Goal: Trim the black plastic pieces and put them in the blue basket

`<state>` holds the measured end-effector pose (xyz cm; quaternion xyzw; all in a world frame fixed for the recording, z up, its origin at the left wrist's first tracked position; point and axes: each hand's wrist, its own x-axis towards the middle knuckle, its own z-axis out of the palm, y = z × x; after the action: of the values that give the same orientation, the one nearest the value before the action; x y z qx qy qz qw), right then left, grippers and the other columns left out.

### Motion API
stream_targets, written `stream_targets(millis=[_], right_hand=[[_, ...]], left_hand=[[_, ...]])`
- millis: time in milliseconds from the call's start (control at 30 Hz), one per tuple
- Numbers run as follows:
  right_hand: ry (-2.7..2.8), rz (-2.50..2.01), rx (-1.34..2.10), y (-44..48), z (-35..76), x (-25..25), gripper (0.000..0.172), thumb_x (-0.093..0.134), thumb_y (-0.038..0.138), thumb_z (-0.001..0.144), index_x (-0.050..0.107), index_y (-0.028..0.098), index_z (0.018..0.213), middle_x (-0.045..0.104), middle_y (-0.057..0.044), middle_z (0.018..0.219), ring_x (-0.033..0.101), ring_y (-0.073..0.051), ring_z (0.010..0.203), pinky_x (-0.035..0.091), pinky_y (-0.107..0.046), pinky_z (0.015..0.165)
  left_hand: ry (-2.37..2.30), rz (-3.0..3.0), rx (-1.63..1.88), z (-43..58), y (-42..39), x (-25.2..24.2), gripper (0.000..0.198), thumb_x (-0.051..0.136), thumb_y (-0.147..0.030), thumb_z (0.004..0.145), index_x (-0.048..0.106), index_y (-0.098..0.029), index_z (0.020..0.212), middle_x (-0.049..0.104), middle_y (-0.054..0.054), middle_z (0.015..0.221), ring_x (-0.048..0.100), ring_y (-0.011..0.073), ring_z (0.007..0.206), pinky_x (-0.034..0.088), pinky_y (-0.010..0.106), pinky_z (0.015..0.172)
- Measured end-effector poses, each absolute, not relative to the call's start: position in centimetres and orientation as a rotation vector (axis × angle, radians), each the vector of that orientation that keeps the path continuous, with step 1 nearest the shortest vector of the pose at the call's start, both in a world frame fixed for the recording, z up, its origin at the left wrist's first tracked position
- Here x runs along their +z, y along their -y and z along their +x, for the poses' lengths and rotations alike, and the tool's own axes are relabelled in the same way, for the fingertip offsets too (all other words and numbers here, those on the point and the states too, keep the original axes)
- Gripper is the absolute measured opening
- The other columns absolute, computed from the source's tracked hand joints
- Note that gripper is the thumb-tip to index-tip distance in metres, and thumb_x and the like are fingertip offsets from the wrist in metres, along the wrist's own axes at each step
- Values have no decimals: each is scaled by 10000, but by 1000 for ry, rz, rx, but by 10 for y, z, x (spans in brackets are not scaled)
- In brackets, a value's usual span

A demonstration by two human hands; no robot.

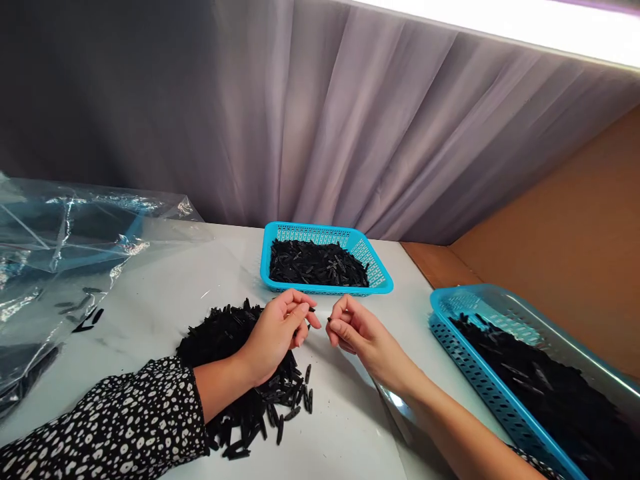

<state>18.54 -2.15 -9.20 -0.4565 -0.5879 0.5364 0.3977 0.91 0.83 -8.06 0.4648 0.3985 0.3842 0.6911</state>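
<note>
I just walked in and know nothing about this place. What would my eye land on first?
In the middle, the left hand and right hand nearly meet, fingers curled, by a heap of small black pieces. A blue basket behind the hands and a blue basket at the right edge hold more of them. A crumpled clear plastic bag lies at the left.

- Small-parts sorting bench — workshop or light-factory station.
- Heap of small black plastic pieces [225,333] on white table [165,293]; more fill blue back basket [325,235] and right basket [480,373].
- Clear plastic bag [60,233], grey curtain [350,133], cardboard partition [575,233], strip light [525,20] overhead.
</note>
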Motion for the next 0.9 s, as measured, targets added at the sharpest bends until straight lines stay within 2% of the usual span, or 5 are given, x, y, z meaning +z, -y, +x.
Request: stream_targets(millis=[367,467,567,700,900], right_hand=[[1445,-1111,1142,22,170,-93,266,594,492,922,570,227,930,630,-15,756,523,-156,635,425,-286,589],[1321,-1120,1162,19,174,-95,329,605,546,897,568,228,973,538,47,586,444,-136,522,361,-254,503],[1234,-1181,1069,17,181,-96,387,515,595,931,564,224,830,340,97,471,299,-113,437,251,-241,440],[1347,-1205,995,21,182,-93,314,562,515,929,651,214,929,505,32,627,395,-120,505,310,-261,487],[1556,-1270,708,30,170,-88,181,635,348,898,764,222,917,468,32,569,346,-133,501,301,-288,502]], left_hand=[[-834,1141,881,8,-10,-85,268,732,-401,778,590,-175,806,598,-34,616,372,68,479,247,232,482],[-846,1161,924,9,-9,-83,290,729,-414,775,562,-179,750,599,-29,615,374,60,456,264,231,475],[-861,1152,969,9,-9,-82,296,736,-415,764,563,-176,745,597,-28,616,369,52,436,265,229,465],[-872,1170,980,8,-9,-81,274,723,-396,772,564,-174,746,592,-30,610,375,52,437,270,223,462],[-860,1195,950,8,-8,-82,239,693,-370,796,559,-176,751,586,-35,607,379,53,439,278,218,458]])
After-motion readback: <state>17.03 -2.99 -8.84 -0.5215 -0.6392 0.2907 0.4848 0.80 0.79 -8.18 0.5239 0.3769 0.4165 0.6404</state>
